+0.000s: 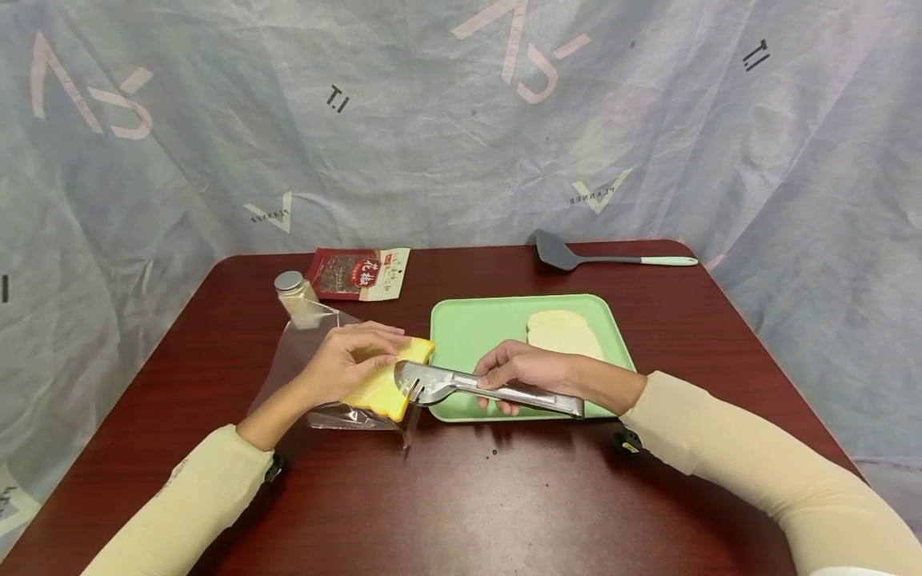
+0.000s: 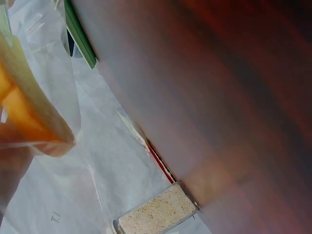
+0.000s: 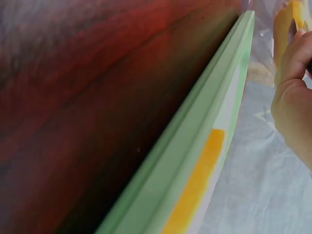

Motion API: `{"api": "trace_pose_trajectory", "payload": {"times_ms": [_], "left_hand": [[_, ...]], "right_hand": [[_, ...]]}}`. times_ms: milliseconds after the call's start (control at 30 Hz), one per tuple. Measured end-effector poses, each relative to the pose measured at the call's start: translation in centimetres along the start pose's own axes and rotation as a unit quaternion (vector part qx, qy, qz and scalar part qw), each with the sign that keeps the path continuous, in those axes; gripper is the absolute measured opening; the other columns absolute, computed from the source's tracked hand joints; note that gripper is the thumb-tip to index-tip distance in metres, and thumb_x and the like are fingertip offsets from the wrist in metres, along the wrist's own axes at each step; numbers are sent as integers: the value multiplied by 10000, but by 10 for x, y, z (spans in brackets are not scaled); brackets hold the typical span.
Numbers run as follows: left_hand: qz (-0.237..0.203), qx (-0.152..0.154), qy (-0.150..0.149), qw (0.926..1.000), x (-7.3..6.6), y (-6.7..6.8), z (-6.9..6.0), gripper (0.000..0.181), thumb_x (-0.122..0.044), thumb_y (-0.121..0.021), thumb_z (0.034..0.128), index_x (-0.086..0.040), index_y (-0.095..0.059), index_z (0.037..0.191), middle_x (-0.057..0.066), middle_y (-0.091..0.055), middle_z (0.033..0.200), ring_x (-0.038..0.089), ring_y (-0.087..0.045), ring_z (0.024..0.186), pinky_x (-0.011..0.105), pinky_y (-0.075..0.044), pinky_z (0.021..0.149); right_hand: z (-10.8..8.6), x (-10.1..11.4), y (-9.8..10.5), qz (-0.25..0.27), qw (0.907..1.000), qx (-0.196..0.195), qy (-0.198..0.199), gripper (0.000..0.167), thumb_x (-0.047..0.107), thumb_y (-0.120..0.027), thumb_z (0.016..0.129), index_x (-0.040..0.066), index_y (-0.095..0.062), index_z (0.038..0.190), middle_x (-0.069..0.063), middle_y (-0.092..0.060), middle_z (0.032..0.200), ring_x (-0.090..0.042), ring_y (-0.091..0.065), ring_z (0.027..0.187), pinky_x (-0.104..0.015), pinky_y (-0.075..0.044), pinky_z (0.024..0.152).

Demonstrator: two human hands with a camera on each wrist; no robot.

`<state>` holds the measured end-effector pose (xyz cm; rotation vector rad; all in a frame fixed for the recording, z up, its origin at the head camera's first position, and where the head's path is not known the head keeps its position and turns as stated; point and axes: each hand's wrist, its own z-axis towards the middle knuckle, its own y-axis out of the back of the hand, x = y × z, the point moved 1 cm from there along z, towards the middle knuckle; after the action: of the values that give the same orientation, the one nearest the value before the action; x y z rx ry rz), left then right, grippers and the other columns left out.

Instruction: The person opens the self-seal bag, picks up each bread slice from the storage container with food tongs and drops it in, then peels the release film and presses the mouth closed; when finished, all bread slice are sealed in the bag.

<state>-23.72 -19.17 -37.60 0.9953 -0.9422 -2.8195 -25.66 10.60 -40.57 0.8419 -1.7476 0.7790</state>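
- The bread, with a clear bag about it, is gripped by the left hand, beside the green tray.
- Metal tongs are clasped in the right hand's curled fingers, tips at the bread's edge.

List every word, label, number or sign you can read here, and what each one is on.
"花椒": on the red-and-white packet; its finer print is too small to read.
"PLANNER": on the grey backdrop cloth, small and seemingly reversed.
"V": on the same cloth, large, by each "PLANNER".
"T.I": on the same cloth, dark letters.
Large pale pink marks on the cloth: no sure reading.
Marking on the left sleeve: too small to read.
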Motion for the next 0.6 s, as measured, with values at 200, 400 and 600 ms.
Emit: {"api": "trace_pose_trajectory", "payload": {"times_ms": [200,400,600], "left_hand": [[160,108,61,9998,2,3,-2,148,172,-738,763,50,-729,846,253,-712,1034,461,-645,1025,269,-472,977],[-48,125,347,9993,2,8,-4,191,206,-709,773,49,-732,878,273,-699,1063,450,-639,1039,209,-469,959],[-127,162,353,9992,-1,6,-3,179,202,-702,787,56,-726,887,275,-697,1067,435,-648,1025,177,-471,933]], "right_hand": [[-1,-1,-1,-260,9996,31,119,381,75,-614,945,-237,-521,1142,-185,-667,828,-125,-587,521,-250,-500,510],[-3,-1,0,-434,9982,259,319,381,52,-612,944,-267,-496,1118,-217,-668,820,-121,-596,514,-247,-488,489],[-4,0,-1,-546,9972,312,414,381,54,-611,953,-270,-497,1117,-221,-675,817,-120,-598,509,-244,-496,491]]}}
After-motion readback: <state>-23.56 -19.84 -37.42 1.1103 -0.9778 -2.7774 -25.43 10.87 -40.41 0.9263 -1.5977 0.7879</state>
